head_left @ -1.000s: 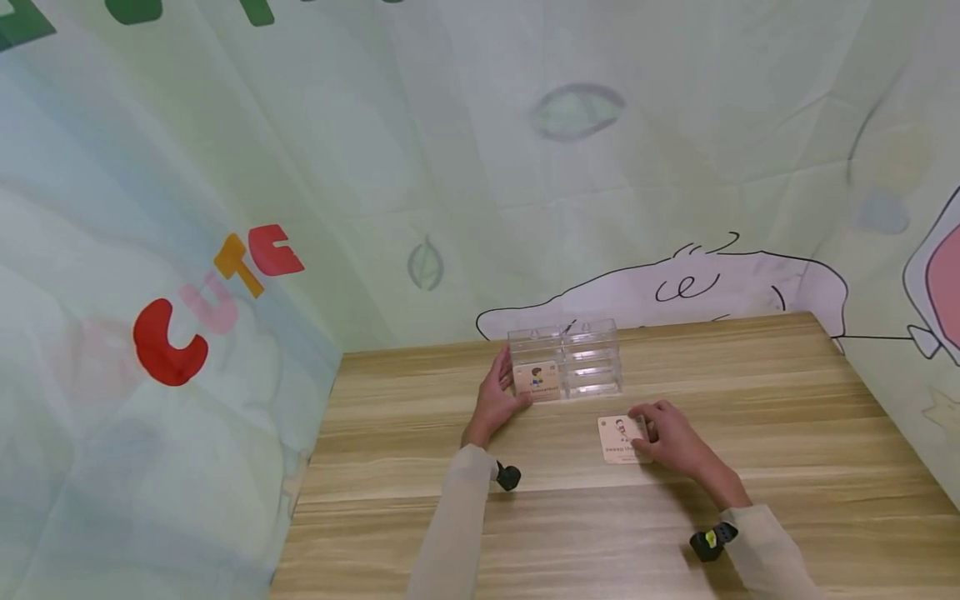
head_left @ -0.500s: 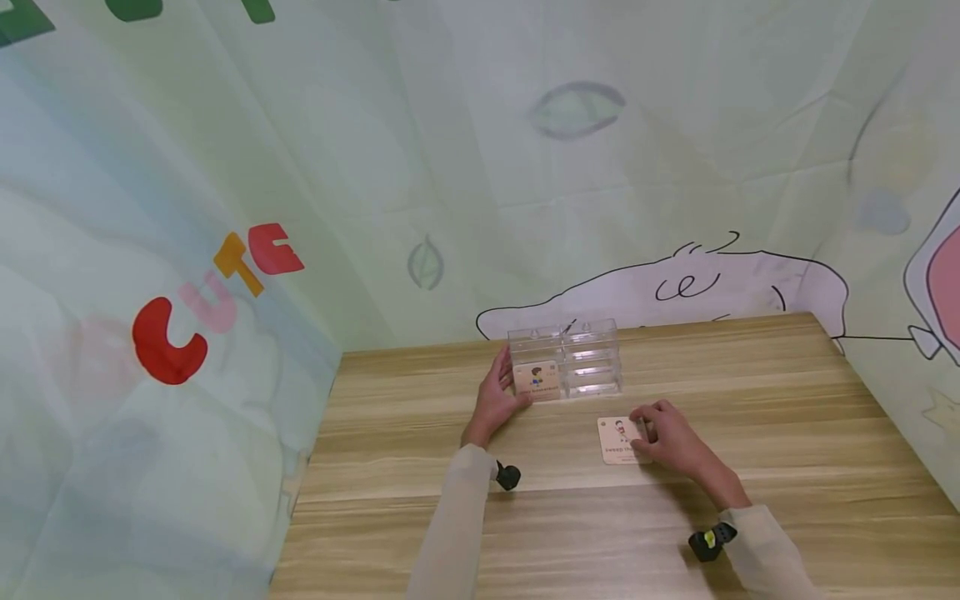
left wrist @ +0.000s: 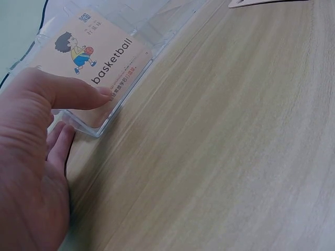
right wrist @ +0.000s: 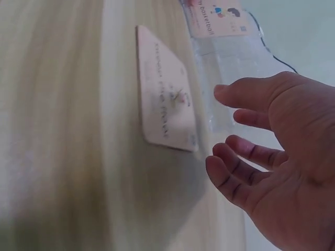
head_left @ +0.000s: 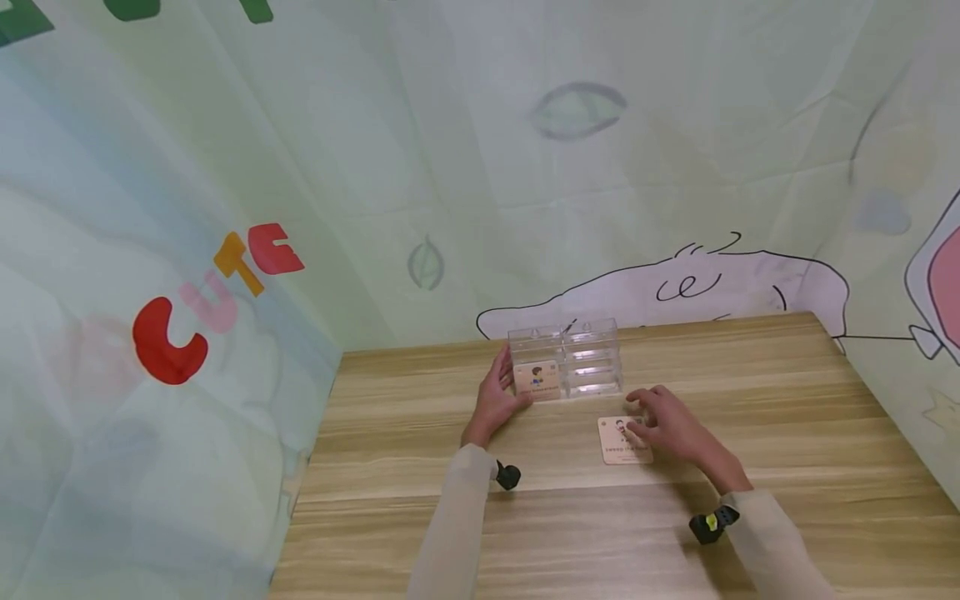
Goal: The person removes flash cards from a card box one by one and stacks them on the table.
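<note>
A clear plastic card rack (head_left: 592, 367) with two columns of slots stands toward the back of the table. A pale pink basketball card (left wrist: 78, 49) with a cartoon child sits in its lower left. My left hand (head_left: 495, 404) grips the rack's left side, thumb over the card's lower edge and fingers along the side and behind. Nearer me lies a second pale card (head_left: 617, 452), printed "sweep the floor", flat on the wood. My right hand (head_left: 671, 427) hovers over that card's right side, fingers apart and loosely bent; in the right wrist view a gap shows between fingertips and card.
The wood-grain table (head_left: 585, 533) meets a printed cloth backdrop (head_left: 450, 167) behind the rack and on both sides. A black wrist camera sits on each wrist, the left one (head_left: 508, 477) and the right one (head_left: 708, 527).
My right hand has let go of the "sweep the floor" card and risen slightly, its fingers spreading. The card stays on the table. The left hand and the rack have kept their place.
</note>
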Tool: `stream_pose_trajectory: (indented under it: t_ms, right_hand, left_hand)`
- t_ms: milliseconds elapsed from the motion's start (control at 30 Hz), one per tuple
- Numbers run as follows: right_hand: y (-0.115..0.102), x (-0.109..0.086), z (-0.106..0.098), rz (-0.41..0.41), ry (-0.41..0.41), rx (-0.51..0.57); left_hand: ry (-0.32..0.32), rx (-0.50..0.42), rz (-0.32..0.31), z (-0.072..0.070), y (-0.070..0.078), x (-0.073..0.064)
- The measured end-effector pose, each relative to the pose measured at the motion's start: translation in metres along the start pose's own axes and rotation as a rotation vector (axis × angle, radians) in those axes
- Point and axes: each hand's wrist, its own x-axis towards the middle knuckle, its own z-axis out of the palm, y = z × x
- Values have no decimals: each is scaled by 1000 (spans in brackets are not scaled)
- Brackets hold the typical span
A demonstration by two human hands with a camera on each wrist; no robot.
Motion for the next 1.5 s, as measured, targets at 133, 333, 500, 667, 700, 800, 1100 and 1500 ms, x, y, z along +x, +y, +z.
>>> stream_pose_trajectory:
  t_ms: [133,333,500,667,700,800,1100,1500]
  right_hand:
    - [-6,10,-2,-35,7,20]
    - [-16,25,-1,-101,-10,57]
    - [-27,41,6,-136,-43,74]
    - [-37,55,16,-167,-49,118]
    - [-39,57,17,-166,-48,132]
    - [-45,63,23,-149,-55,151]
    - [-56,77,30,-141,-80,120]
    - [-57,83,33,-157,-93,127]
  left_hand:
    - [18,-9,3,3,-15,6]
    - [11,-3,8,5,-15,7]
    - [1,12,-5,3,-11,6]
    - [-1,7,8,4,-13,6]
    - [-2,4,12,4,-14,6]
    - [-1,-11,13,6,-16,7]
    - [-9,-27,32,4,11,-4]
    - [-12,-13,30,-1,8,-2]
